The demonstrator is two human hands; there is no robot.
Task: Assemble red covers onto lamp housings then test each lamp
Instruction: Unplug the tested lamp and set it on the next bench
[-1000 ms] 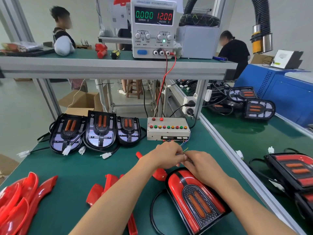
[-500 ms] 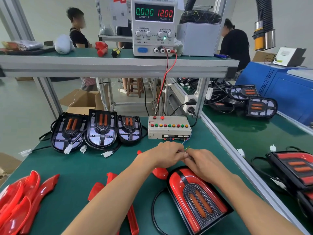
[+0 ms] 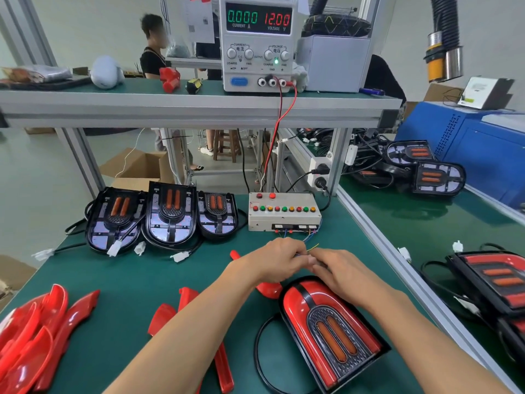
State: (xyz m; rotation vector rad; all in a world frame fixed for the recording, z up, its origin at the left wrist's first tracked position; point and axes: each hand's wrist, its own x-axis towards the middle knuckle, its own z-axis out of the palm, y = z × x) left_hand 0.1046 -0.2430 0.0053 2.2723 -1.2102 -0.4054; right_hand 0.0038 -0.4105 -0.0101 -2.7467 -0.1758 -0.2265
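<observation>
Closest to me, under my right forearm, lies the covered lamp point(image 3: 332, 334), its red cover already seated on the black housing, two amber strips showing in the middle. Its black cable point(image 3: 260, 354) loops out on the mat toward my left arm. Beneath my left forearm lie a few loose red covers point(image 3: 181, 308), and farther out to my left there is a pile of red covers point(image 3: 34, 334) at the edge of the green mat point(image 3: 136, 280).

My left hand point(image 3: 277, 261) and my right hand point(image 3: 342, 270) meet fingertip to fingertip just beyond the lamp's rounded end. Both have the fingers curled in, pinching something small between them where thin coloured wires point(image 3: 311, 247) come in; I cannot tell exactly what the piece is, as my fingers hide it.

Just past my hands sits the beige test box point(image 3: 284, 213) with its row of red, green and yellow buttons, the thin wires running from its front edge. To the left of it, three uncovered housings point(image 3: 167, 214) stand in a row, touching one another, with white connectors point(image 3: 115, 247) lying in front of them.

Above and beyond, on the shelf, the power supply point(image 3: 257, 44) reads 0.000 for current and 12.00 for voltage, with red and black leads point(image 3: 279, 115) dropping toward the box.
</observation>
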